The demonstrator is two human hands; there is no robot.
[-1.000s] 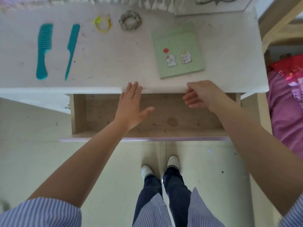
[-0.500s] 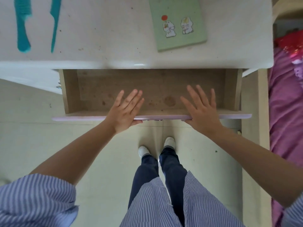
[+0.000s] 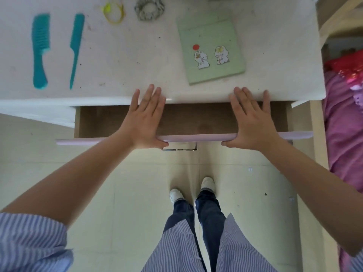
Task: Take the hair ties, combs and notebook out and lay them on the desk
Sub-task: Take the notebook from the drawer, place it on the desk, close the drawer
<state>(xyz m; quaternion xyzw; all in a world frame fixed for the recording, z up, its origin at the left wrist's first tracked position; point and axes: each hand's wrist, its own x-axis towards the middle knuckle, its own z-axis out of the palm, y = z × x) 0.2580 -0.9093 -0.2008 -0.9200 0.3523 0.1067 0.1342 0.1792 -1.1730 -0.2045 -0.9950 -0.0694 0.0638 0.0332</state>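
On the white desk (image 3: 137, 55) lie a wide teal comb (image 3: 40, 50) and a teal tail comb (image 3: 75, 48) at the left. A yellow hair tie (image 3: 114, 11) and a grey scrunchie (image 3: 149, 8) sit at the back. A green notebook (image 3: 212, 48) with rabbit stickers lies at the right. Below the desk edge the drawer (image 3: 102, 120) stands partly out and its visible bottom is bare. My left hand (image 3: 145, 118) and my right hand (image 3: 253, 120) lie flat with fingers spread over the drawer's lilac front panel (image 3: 196, 137), thumbs under its edge.
A metal handle (image 3: 178, 149) hangs under the front panel. A bed with pink bedding (image 3: 343, 124) stands close at the right, past a wooden post (image 3: 318, 134). My feet stand on the pale tiled floor (image 3: 98, 183) right under the drawer.
Both hands came down from the desk edge onto the drawer's front panel. The drawer has since slid further in under the desk, so less of its inside shows.
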